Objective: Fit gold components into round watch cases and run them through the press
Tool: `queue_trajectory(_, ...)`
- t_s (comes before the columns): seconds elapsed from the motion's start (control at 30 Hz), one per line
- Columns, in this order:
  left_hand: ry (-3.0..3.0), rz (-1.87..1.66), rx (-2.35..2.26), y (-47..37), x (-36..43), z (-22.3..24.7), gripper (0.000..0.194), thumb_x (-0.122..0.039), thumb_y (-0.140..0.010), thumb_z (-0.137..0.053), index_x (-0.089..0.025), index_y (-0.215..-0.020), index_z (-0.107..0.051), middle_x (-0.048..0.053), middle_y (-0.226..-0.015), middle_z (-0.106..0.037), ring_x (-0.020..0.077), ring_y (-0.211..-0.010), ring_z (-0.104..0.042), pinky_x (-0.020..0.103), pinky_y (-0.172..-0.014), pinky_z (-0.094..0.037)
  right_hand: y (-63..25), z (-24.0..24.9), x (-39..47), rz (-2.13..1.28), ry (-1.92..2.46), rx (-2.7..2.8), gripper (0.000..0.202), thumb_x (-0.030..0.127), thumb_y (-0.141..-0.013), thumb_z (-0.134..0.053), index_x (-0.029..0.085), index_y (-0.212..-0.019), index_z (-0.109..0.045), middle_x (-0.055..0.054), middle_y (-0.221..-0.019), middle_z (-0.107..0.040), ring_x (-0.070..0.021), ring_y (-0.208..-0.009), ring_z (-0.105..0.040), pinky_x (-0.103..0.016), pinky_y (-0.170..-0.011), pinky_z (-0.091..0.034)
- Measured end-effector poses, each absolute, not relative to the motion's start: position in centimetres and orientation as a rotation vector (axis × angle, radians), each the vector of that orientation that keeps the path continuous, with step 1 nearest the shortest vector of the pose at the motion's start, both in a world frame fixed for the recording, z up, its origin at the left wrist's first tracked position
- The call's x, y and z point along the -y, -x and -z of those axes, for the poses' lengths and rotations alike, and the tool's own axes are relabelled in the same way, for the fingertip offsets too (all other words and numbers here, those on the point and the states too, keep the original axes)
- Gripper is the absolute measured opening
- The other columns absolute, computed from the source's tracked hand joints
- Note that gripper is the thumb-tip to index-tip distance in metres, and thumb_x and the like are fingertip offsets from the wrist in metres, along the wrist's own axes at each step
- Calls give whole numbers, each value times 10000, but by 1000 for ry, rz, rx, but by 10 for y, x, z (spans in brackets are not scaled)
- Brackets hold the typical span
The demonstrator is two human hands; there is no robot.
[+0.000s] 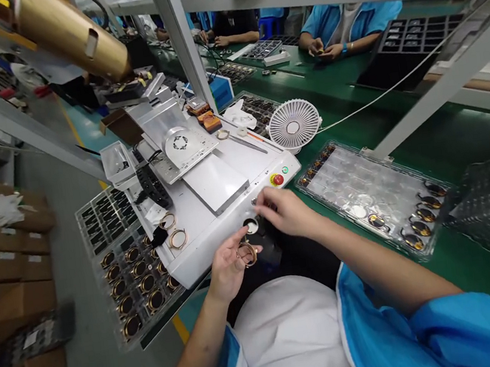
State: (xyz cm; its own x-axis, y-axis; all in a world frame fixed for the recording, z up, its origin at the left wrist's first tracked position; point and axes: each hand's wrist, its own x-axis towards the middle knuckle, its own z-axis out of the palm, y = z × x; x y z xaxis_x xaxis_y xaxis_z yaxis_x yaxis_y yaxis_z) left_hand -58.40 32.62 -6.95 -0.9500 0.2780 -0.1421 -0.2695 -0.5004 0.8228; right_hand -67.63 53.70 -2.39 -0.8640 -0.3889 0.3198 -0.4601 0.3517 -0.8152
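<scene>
My left hand (232, 263) holds a gold-rimmed watch ring (247, 254) near the front of a white machine (199, 244). A second round piece with a pale centre (251, 226) is at the tips of its fingers. Just above and to the right, my right hand (278, 210) has its thumb and fingers pinched together; what they hold, if anything, is too small to tell. On the machine's left front corner lie two gold rings (177, 238). A flat metal plate (216, 181) sits on the machine behind my hands.
Trays of black-and-gold round parts (137, 276) stand at the left. A clear tray (363, 192) lies on the right, with a white fan (294, 126) behind it. A red button (277, 180) is on the machine's front. A gold cylinder (72, 35) hangs upper left. Other people sit across the bench.
</scene>
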Motion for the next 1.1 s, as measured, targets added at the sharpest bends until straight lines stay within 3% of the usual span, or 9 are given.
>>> queue_trajectory(0.1,35,-2489,-1431,583,-321,69,872,-509,-585,-985,-169,-1335,-696,120,-1008,-782,246,-953,-757,294,-820,-558,720,19,-518,-1717,-355,2651,152,239,-953,-633,234,-856,-516,43,-630,-631,-164,-615,-624,-277,-667,-471)
queue_trajectory(0.27,15,-2470,-1531,574,-316,69,1003,-560,-565,-977,-150,-1415,-638,181,-1136,-770,284,-957,-759,317,-775,-570,757,17,-505,-1647,-4,2786,183,265,-910,-680,230,-855,-509,58,-584,-598,-162,-562,-599,-284,-658,-451)
queue_trajectory(0.37,-58,-2448,-1714,567,-315,71,991,-490,-621,-972,-187,-1480,-583,207,-1298,-716,302,-989,-761,333,-778,-586,738,20,-513,-1601,17,2703,261,323,-833,-759,230,-914,-528,75,-583,-563,-169,-577,-587,-283,-629,-449)
queue_trajectory(0.47,-150,-2311,-2038,562,-320,72,995,-288,-663,-967,-272,-1544,-504,219,-1644,-410,326,-1069,-753,357,-773,-618,696,30,-518,-2052,-147,2584,307,459,-826,-762,219,-869,-575,33,-644,-611,-167,-595,-599,-274,-548,-468)
queue_trajectory(0.53,-242,-2169,-2213,561,-328,73,1017,-207,-659,-953,-306,-1556,-483,196,-1730,-228,330,-1085,-749,397,-814,-640,667,38,-516,-2467,-235,2445,395,530,-773,-811,199,-915,-646,-25,-795,-699,-190,-707,-665,-281,-551,-528)
queue_trajectory(0.6,-328,-2008,-2305,562,-336,74,1003,-205,-668,-941,-303,-1556,-487,196,-1726,-239,320,-1054,-757,435,-864,-647,645,45,-513,-2729,-182,2263,489,516,-709,-879,190,-1024,-694,-52,-930,-741,-202,-829,-702,-296,-635,-592)
queue_trajectory(0.7,-451,-1818,-2330,565,-344,75,956,-235,-698,-924,-300,-1551,-497,200,-1696,-314,318,-1042,-763,452,-899,-646,633,52,-514,-2826,31,2053,466,477,-685,-917,185,-992,-725,-32,-886,-751,-149,-748,-686,-277,-675,-598)
queue_trajectory(0.9,-478,-2115,-2082,569,-345,78,927,-179,-633,-968,-291,-1462,-570,219,-1749,-111,335,-1083,-764,368,-783,-664,640,47,-530,-2863,58,2070,452,487,-682,-926,173,-964,-764,-10,-751,-739,-137,-598,-681,-284,-599,-608)
queue_trajectory(1.1,-604,-1923,-2292,570,-342,78,864,-204,-670,-942,-263,-1453,-583,224,-1706,-275,326,-1060,-775,400,-844,-658,640,45,-532,-2771,97,2191,456,478,-614,-965,158,-808,-704,-6,-670,-719,-147,-554,-698,-260,-546,-618)
